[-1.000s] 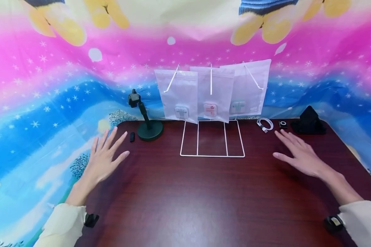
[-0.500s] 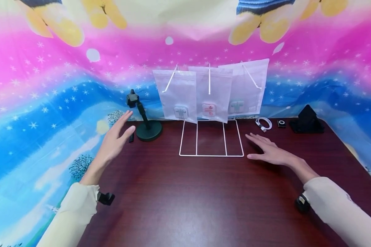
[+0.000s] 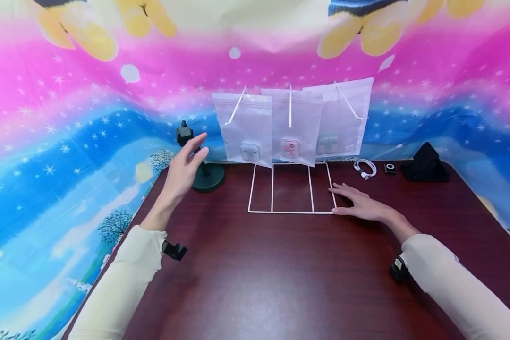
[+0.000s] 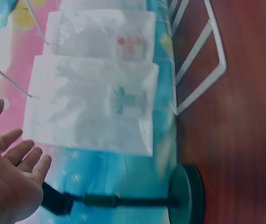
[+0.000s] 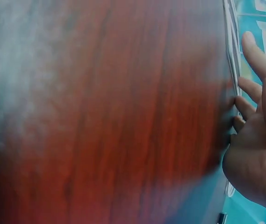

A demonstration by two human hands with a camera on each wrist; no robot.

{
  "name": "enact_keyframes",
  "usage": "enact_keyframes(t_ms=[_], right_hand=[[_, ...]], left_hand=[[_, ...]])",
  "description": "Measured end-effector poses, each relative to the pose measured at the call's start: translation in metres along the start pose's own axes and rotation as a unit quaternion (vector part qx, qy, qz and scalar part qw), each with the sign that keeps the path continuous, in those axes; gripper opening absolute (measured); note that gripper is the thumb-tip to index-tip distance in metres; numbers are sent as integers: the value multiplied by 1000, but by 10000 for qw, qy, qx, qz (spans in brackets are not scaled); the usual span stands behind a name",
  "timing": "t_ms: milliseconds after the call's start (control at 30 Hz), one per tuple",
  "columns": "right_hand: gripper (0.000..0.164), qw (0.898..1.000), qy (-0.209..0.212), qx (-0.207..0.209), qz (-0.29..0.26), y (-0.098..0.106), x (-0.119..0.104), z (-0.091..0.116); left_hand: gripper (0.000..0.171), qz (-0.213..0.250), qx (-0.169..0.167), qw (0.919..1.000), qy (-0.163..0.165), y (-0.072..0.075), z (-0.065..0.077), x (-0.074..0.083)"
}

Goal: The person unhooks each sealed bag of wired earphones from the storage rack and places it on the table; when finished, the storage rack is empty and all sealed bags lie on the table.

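Observation:
My left hand [image 3: 182, 170] is raised at the left with nothing in it, overlapping the dark green phone stand [image 3: 208, 179] in the head view. Its fingers are relaxed, and in the left wrist view the nearest bag [image 4: 77, 102] hangs just beyond them. My right hand [image 3: 363, 205] is low over the table, fingertips right at the right side of the white wire rack's base [image 3: 289, 212]. From the rack's hooks hang three white zip bags: a left one [image 3: 243, 123], a middle one [image 3: 303, 113] and a right one [image 3: 352, 108]. Earphones in small cases show through them.
Behind the right hand lie a coiled white cable [image 3: 367, 167], a small black square device [image 3: 389, 168] and a black folding stand [image 3: 425, 165]. A patterned cloth [image 3: 110, 141] surrounds the dark wooden table [image 3: 272, 264].
Both hands have moved inward from the table's sides. The right hand has come from near the cable to the rack's base; the left has moved right, in front of the phone stand.

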State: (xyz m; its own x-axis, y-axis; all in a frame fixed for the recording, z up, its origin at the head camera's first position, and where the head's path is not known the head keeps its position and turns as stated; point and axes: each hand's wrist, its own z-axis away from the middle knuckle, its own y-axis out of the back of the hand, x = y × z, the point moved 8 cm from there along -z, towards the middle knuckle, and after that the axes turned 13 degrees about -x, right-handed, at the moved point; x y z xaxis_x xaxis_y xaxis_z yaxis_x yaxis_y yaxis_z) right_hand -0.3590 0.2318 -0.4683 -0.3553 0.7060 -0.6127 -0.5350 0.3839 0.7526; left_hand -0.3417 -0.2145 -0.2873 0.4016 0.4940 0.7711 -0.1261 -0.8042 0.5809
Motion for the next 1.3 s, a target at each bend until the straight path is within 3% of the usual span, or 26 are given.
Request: enact_keyframes(t_ms=[233,500,733,867,1033,1133,1300], right_hand=[[76,9995,11,73,-308,-1,10,2],[75,9987,-206,76,-470,-1,23,-4],[74,9982,-385,12,-470,0,14,1],[74,9982,-403,29,-436,2,12,4],[72,9983,-335,109,-468,3,10,5],[73,9981,-337,114,-504,2,9,3],[74,9979,-374,98,-518,0,7,-2]], left_hand=[[54,505,244,9982,-225,-4,-28,20],[61,604,176,9979,166,1,-53,24],[65,1409,250,9892,329,7,-78,30],[70,1559,363,9861,448,7,-97,23],[73,1543,427,9828,925,5,-117,17],[73,1698,488,9776,1140,7,-124,16],[73,1984,603,9705,1231,9,-128,11]])
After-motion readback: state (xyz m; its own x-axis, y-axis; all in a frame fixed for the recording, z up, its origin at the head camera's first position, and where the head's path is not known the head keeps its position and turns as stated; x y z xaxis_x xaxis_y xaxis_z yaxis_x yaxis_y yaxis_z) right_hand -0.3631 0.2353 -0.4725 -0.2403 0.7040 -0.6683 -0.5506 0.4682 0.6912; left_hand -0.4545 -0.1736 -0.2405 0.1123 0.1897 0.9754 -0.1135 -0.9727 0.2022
